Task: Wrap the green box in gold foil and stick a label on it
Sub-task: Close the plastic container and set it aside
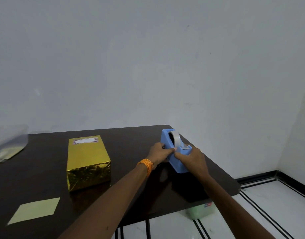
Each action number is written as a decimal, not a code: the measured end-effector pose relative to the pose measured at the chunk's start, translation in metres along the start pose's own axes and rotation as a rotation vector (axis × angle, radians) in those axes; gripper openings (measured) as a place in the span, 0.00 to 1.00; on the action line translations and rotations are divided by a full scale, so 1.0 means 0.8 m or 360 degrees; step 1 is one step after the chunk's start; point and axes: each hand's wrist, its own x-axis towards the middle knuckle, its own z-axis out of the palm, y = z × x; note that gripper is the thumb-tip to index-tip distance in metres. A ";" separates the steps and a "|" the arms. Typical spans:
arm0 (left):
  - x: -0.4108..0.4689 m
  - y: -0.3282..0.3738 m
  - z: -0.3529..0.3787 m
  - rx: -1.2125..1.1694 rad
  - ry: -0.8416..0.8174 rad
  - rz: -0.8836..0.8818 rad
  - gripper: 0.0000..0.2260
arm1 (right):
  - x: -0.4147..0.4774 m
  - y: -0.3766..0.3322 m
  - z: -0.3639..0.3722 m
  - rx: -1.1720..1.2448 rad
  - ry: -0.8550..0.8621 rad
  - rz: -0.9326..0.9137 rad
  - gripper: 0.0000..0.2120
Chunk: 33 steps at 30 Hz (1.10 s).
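The box (88, 162) stands on the dark table (45, 178), covered all over in gold foil. A white label (85, 140) with a patterned border lies on its top face near the far edge. To the right sits a blue tape dispenser (176, 152) with a roll of clear tape in it. My left hand (159, 153), with an orange band at the wrist, grips the dispenser's left side. My right hand (193, 159) holds its near right side, thumb against the body. Both hands are well to the right of the box.
A loose rectangle of pale gold foil (34, 210) lies flat at the front left. A clear plastic bag (8, 144) sits at the table's far left edge. A pale green container (200, 211) stands on the floor under the table's right corner. The wall is close behind.
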 end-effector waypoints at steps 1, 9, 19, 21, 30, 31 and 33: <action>0.004 0.003 0.011 0.0005 0.0001 -0.0003 0.17 | 0.005 0.007 -0.007 -0.0007 0.0012 -0.0001 0.18; 0.028 0.015 0.055 0.0117 -0.0025 0.0000 0.18 | 0.032 0.037 -0.037 -0.0082 0.0047 0.0036 0.13; 0.021 0.015 0.057 0.0189 -0.0082 0.0024 0.29 | 0.029 0.036 -0.040 -0.0047 0.0009 0.0149 0.17; 0.013 0.015 0.049 0.0304 -0.0023 0.0093 0.29 | 0.020 0.032 -0.040 -0.0004 0.0069 0.0164 0.26; -0.061 0.049 -0.065 0.0305 0.0324 0.0491 0.11 | -0.044 -0.077 0.000 -0.0018 0.0642 -0.0648 0.15; -0.072 0.054 -0.082 0.0343 0.0372 0.0558 0.10 | -0.047 -0.093 0.012 0.0052 0.0552 -0.0639 0.14; -0.100 0.060 -0.127 0.0429 0.0513 0.0660 0.08 | -0.055 -0.129 0.042 0.0226 0.0385 -0.0603 0.12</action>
